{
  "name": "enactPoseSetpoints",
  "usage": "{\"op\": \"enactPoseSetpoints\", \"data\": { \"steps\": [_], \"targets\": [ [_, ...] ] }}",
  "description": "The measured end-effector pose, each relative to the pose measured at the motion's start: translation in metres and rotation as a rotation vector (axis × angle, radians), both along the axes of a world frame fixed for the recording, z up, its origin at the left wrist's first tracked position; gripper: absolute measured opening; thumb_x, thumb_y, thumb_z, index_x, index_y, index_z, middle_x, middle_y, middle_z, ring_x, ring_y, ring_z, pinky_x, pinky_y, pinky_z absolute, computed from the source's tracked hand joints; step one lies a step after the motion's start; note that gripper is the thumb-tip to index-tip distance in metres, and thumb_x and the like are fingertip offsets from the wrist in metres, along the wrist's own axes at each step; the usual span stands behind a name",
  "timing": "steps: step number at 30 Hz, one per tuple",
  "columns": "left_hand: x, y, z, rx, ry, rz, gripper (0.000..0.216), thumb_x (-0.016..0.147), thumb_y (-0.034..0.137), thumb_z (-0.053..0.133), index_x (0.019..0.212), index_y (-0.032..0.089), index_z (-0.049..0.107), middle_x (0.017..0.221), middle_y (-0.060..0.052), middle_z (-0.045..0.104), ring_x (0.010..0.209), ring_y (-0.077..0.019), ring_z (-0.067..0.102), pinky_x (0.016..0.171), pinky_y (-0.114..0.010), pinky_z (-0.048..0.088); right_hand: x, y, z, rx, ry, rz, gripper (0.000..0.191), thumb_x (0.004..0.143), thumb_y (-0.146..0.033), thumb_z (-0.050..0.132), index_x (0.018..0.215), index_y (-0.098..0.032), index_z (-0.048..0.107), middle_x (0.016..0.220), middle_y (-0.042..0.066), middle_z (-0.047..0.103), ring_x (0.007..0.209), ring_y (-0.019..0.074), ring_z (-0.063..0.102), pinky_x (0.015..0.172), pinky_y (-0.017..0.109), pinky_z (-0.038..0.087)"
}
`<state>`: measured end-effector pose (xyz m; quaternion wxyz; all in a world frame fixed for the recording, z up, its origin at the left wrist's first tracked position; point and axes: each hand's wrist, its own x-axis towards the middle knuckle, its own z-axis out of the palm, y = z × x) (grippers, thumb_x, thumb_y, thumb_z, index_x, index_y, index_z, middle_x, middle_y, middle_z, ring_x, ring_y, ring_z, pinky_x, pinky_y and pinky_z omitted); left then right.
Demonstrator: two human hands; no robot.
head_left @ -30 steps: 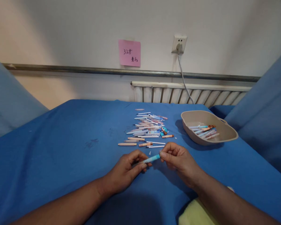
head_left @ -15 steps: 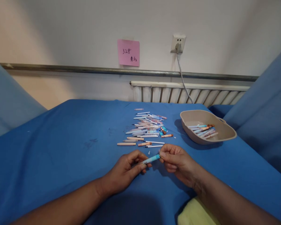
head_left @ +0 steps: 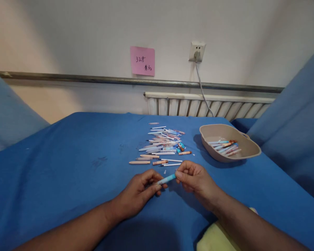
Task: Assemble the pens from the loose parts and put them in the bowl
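Note:
A light-blue pen barrel is held between my two hands over the blue cloth. My left hand pinches its lower left end between thumb and fingers. The fingertips of my right hand are closed on its upper right end and partly cover it. Just beyond my hands lies a pile of pen parts, with white refills and pale barrels among them. An orange-and-white pen barrel and a peach barrel lie at its near edge. A tiny clear piece rests near the held barrel.
On the right stands a beige basin with several pens in it. Something yellow and soft lies under my right forearm. Behind the blue-covered table are a radiator, a rail and a plugged-in cable.
Both hands keep hold of the barrel in nearly the same pose. The right fingers have slid slightly further over its end. The whole view has shifted a little.

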<state>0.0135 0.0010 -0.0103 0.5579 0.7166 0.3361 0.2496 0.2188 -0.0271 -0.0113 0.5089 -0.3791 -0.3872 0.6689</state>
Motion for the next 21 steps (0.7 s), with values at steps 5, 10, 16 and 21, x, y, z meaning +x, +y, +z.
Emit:
{"op": "enactPoseSetpoints", "data": {
  "steps": [5,10,16,21],
  "targets": [
    [-0.0017,0.0012,-0.0004,0.030,0.024,-0.017,0.016,0.089,0.028,0.054,0.097,0.016,0.061,0.089,-0.004,0.065,0.075,-0.0140,0.059,0.071,-0.027,0.048,0.0021,0.0016,0.0004,-0.081,0.112,0.072,0.034,0.064,-0.037,0.080,0.068,-0.015,0.053,0.055,-0.003,0.059,0.035,0.0003,0.027,0.038,0.018,0.014],
    [-0.0021,0.0022,0.0021,0.062,0.075,-0.032,0.016,0.089,0.029,0.052,0.094,0.016,0.060,0.087,-0.004,0.065,0.075,-0.0138,0.058,0.071,-0.027,0.047,0.0000,0.0025,0.0019,-0.066,0.079,0.046,0.036,0.065,-0.039,0.078,0.067,-0.016,0.051,0.053,-0.003,0.059,0.035,0.0009,0.028,0.037,0.018,0.015],
    [-0.0001,0.0016,0.0042,0.045,0.076,-0.012,0.018,0.089,0.032,0.052,0.094,0.017,0.060,0.087,-0.004,0.066,0.073,-0.0137,0.058,0.069,-0.026,0.047,-0.0067,0.0020,0.0023,0.043,-0.097,-0.113,0.042,0.061,-0.049,0.078,0.064,-0.016,0.051,0.050,-0.004,0.058,0.035,0.0013,0.031,0.036,0.017,0.018],
    [0.0003,0.0022,0.0046,0.027,0.074,-0.014,0.020,0.088,0.034,0.054,0.093,0.016,0.061,0.088,-0.005,0.067,0.073,-0.0141,0.059,0.069,-0.026,0.048,-0.0069,0.0037,0.0002,0.006,-0.059,-0.078,0.043,0.061,-0.050,0.078,0.066,-0.017,0.050,0.050,-0.004,0.058,0.033,0.0011,0.031,0.034,0.016,0.018]
  ]
}}
